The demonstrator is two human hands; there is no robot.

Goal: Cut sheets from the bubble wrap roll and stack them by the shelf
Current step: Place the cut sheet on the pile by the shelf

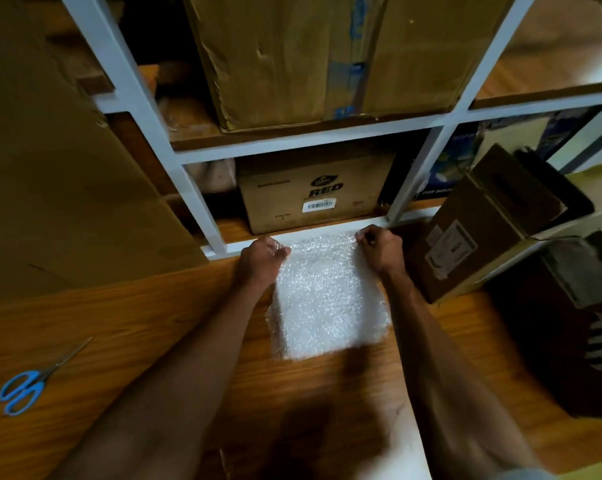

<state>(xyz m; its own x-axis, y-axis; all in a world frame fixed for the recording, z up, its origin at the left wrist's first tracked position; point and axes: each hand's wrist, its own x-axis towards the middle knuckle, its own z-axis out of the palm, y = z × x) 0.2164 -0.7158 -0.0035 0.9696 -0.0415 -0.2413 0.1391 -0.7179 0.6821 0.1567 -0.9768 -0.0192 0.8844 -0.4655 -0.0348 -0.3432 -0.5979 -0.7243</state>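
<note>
Both hands at the far corners of the bubble wrap sheet (327, 299), which lies flat on the wooden floor (119, 323) right against the base rail of the white shelf (327, 233). Left hand (263, 256) pinches the far-left corner, fingers curled on the edge; right hand (379, 245) pinches the far-right corner, knuckles up. Sheet runs from the grips back toward the person, long axis roughly shelf-to-body, near edge free on the floor. It looks thick, maybe several sheets already stacked, can't tell the count. Judgement: sheet is being squared to the shelf base, so the next move is just letting go. Blue scissors (25, 389) lie at the floor's left edge, well apart, nearer the left hand. No roll in view
</note>
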